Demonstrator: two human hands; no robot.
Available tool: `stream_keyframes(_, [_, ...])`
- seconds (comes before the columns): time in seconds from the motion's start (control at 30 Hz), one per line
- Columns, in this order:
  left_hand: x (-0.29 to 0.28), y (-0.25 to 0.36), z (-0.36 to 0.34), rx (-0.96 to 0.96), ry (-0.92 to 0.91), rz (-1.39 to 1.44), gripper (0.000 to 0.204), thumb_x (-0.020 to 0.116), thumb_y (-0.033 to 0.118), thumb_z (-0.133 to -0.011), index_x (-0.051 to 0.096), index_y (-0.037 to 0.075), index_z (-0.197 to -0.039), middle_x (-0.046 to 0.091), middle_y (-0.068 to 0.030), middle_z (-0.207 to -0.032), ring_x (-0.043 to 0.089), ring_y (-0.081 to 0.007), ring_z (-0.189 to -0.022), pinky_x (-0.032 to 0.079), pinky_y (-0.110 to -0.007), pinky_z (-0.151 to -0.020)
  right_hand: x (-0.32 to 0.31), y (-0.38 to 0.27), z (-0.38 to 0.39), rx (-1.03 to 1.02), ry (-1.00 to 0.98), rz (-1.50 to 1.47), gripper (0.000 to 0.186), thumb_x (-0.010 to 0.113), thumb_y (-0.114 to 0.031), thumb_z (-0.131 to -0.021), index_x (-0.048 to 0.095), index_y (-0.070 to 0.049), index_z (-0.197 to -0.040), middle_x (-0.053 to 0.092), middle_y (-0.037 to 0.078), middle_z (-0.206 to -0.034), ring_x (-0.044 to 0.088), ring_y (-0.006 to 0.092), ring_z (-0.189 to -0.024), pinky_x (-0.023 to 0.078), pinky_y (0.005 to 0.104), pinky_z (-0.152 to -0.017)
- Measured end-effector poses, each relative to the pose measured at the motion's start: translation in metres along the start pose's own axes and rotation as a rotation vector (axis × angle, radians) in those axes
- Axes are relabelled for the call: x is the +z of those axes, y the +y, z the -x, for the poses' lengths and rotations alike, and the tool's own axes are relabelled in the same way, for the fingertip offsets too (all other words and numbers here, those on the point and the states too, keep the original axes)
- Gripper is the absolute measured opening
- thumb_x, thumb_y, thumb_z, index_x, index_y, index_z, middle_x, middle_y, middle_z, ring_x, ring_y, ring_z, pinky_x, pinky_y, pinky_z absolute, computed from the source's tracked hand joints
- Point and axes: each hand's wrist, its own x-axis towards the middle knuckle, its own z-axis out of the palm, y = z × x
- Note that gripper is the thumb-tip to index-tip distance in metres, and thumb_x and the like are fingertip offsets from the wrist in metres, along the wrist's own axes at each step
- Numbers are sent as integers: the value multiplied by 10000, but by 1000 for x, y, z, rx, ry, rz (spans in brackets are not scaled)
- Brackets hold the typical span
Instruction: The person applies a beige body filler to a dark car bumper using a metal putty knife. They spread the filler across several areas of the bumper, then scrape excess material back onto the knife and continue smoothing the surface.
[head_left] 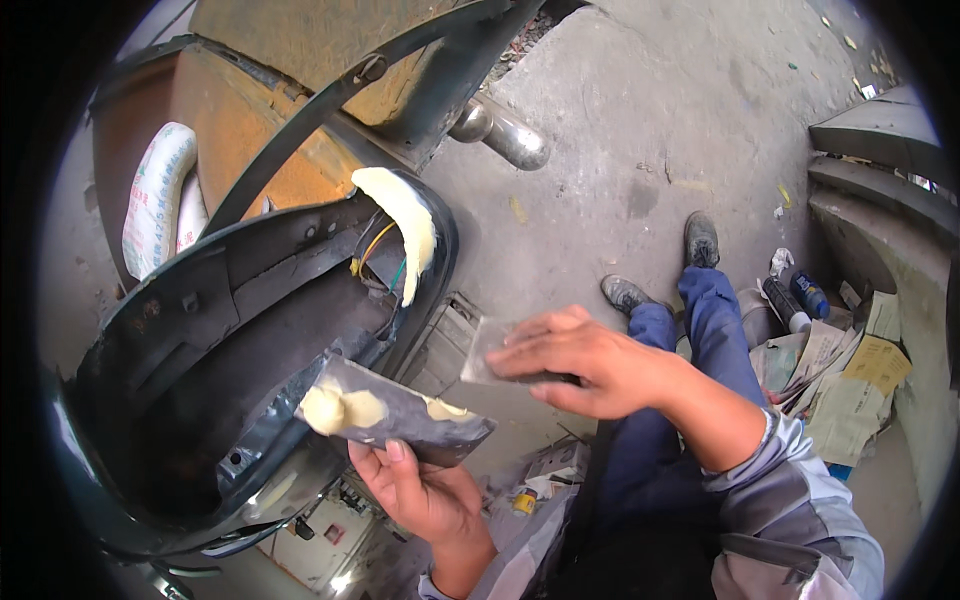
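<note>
My left hand is closed on the lower edge of a dark flat board. A thick lump of cream putty sits at the board's left end, with thinner smears along it. To the right, my right hand grips a thin greyish spreader, fingers laid over its face, apart from the board. Beyond the board lies a dark vehicle body section with an open hollow. Its rounded far right corner carries a broad band of cream putty, beside coloured wires.
A rusty truck bed and white sacks are at the upper left. A metal tow ball or pipe end juts over the concrete floor. Papers and bottles lie to the right, near a curved panel.
</note>
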Motion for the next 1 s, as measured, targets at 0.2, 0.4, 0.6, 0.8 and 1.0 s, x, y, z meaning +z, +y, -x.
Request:
stream_keyframes(0.2, [0,2,10,42,-12,-46,514,530,66,-969,330,12,-1439,519,-142,-1328,545,-251,-1181,439,-419,-1036,-50,35,-95,69,242,58,466,539,-155,-897,515,-105,-1360,611,151,-1255,523,334,-1203,415,424,-1014])
stream_keyframes(0.4, [4,-1,14,0,7,-51,550,566,86,-952,330,15,-1444,519,-131,-1330,544,-244,-1178,428,-416,-1041,-87,35,-156,192,-9,-91,436,525,-110,-925,512,-31,-1353,597,144,-1295,560,245,-1202,426,358,-1030])
stream_keyframes(0.6, [6,-2,12,-3,27,-46,536,566,105,-958,345,17,-1438,506,-129,-1347,534,-246,-1190,419,-417,-1047,-79,27,-129,208,-22,-95,423,529,-76,-917,526,-17,-1337,603,149,-1288,557,247,-1213,421,361,-1038])
stream_keyframes(0.8, [3,-5,9,2,37,-46,525,559,112,-962,349,14,-1433,503,-136,-1348,527,-253,-1195,407,-415,-1055,-43,20,-94,194,149,-57,433,547,-91,-913,518,-23,-1340,604,182,-1245,571,318,-1159,434,392,-1011])
stream_keyframes(1.0, [1,-7,5,24,40,-49,521,551,106,-964,341,10,-1431,506,-147,-1338,532,-260,-1190,419,-419,-1045,5,15,-75,121,413,28,464,567,-57,-883,518,-24,-1344,594,178,-1262,544,346,-1178,432,419,-1014])
